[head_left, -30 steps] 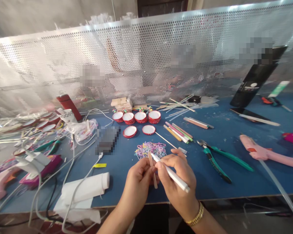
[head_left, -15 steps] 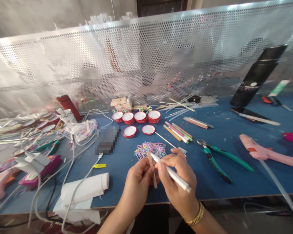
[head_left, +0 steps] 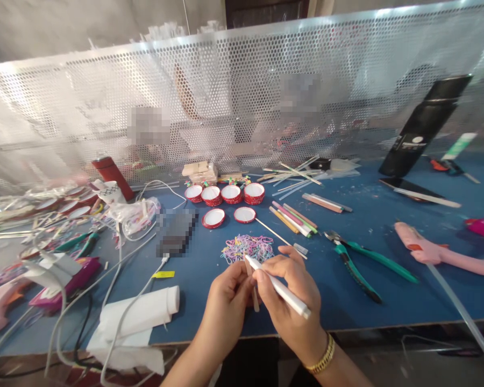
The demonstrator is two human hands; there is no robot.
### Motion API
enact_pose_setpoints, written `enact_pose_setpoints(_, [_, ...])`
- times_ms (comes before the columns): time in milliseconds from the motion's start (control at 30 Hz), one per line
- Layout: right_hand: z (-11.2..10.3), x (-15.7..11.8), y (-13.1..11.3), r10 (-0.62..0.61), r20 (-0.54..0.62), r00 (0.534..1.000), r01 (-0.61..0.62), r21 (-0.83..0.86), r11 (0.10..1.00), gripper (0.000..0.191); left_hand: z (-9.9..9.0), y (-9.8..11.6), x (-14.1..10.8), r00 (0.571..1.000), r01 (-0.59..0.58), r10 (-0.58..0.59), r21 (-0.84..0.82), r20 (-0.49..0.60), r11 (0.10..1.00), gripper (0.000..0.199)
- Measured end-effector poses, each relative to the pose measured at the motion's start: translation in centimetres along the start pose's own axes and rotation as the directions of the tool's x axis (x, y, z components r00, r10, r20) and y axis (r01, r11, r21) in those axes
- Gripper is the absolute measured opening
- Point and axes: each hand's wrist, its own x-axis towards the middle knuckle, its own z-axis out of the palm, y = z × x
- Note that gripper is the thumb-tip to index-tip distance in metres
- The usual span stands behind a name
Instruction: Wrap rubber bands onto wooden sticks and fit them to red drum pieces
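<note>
Pinched in my left hand is a thin wooden craft stick, held upright near the table's front edge. My right hand grips a white marker pen, its tip end at the upper part of the stick. Whether the tip touches the wood I cannot tell. Just beyond both hands lies a pile of small pastel rubber bands. Behind the pile, two red-rimmed white discs lie apart, with several stacks of such discs in a row farther back.
To the right lie green-handled pliers, a pink glue gun and a black bottle. Several coloured sticks rest mid-table. Leftward are a phone, a white roll and cables. A perforated metal screen stands behind.
My right hand and the marker have shifted slightly left and up along the craft stick, and the marker now covers more of its upper end. My left hand stays almost still.
</note>
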Motion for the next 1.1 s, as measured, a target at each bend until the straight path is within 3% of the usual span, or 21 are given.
enact_pose_setpoints(433, [0.01,-0.04,-0.02,0.003,-0.004,1.000,-0.003,-0.023,1.000,0.012,-0.21,-0.51,0.01,1.000,0.003,-0.003,-0.011,0.007,1.000,0.040])
enact_pose_setpoints(600, [0.04,-0.09,0.24,0.022,-0.064,0.998,-0.025,-0.048,0.999,0.009,-0.17,-0.38,0.09,0.999,0.038,-0.038,-0.067,0.012,0.997,0.037])
enact_pose_setpoints(733, [0.06,0.13,0.32,0.030,0.020,0.999,-0.029,-0.081,0.996,0.022,-0.14,-0.20,0.03,0.998,0.060,-0.058,-0.095,0.030,0.994,0.037])
enact_pose_setpoints(867, [0.18,0.31,0.23,0.066,0.080,0.995,-0.059,-0.085,0.995,0.013,-0.13,-0.31,-0.06,0.999,0.021,-0.021,-0.020,0.026,1.000,0.038])
enact_pose_setpoints(1100, [0.19,0.06,0.60,0.126,0.008,0.992,-0.126,-0.025,0.992,0.011,-0.53,-0.38,-0.36,0.990,-0.133,0.121,0.226,0.066,0.965,0.032])
